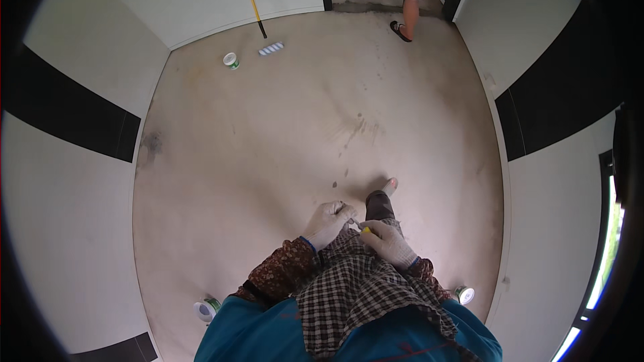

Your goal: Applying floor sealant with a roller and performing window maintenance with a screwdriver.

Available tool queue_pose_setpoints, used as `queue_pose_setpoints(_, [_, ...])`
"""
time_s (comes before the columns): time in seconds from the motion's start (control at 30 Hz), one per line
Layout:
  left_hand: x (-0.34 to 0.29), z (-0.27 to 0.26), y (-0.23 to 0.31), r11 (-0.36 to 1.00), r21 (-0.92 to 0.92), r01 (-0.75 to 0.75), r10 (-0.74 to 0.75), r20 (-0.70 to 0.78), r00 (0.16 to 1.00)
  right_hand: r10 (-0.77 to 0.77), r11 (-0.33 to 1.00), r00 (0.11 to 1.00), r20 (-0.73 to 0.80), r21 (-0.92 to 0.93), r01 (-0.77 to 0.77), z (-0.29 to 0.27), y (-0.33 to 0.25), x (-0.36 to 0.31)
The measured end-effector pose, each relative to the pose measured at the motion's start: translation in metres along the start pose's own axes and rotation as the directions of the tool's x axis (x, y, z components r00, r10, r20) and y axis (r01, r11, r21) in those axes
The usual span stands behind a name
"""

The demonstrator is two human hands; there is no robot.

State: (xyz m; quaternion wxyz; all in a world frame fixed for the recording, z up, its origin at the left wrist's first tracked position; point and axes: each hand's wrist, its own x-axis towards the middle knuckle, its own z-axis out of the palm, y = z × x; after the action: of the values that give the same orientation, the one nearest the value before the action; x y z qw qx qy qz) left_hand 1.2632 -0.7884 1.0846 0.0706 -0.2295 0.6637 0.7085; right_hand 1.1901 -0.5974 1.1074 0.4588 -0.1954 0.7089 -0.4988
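Both hands wear pale work gloves and meet just above the checked cloth at the person's waist. The left hand (327, 222) has its fingers curled inward, its fingertips closed on a small thin object too tiny to identify. The right hand (387, 241) is curled too, pinching a small yellow item (366, 230) between thumb and fingers, right beside the left fingertips. Below lies the bare concrete floor (268, 147).

Bare concrete floor (282, 147), stained – small tub (231, 60), paint roller (271, 48) far side, two tubs (206, 308) near feet.
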Motion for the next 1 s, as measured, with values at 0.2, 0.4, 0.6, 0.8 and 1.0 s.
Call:
queue_pose_setpoints(0.2, [0.055,0.018,0.071,0.978,-0.195,0.071,-0.095,-0.119,0.988,-0.068,0.988,0.991,0.116,-0.132,0.083,-0.087,-0.066,0.039])
queue_pose_setpoints(0.4, [0.064,0.031,0.104,0.956,-0.276,-0.099,0.013,-0.299,0.954,-0.134,0.947,0.984,0.116,-0.279,0.162,-0.118,-0.068,0.051])
queue_pose_setpoints(0.6, [0.032,0.008,0.18,0.948,-0.309,-0.074,-0.034,-0.332,0.943,-0.172,0.974,0.981,0.09,-0.132,0.183,-0.109,-0.138,0.014])
queue_pose_setpoints(0.8, [-0.008,-0.032,0.303,0.954,-0.285,-0.096,0.03,-0.228,0.973,-0.029,0.998,0.999,0.034,0.057,0.027,-0.093,-0.267,-0.022])
queue_pose_setpoints(1.0, [-0.04,-0.121,0.324,0.963,-0.265,-0.055,0.062,0.018,0.998,-0.058,0.985,0.991,-0.12,0.156,0.077,-0.012,-0.321,-0.012])
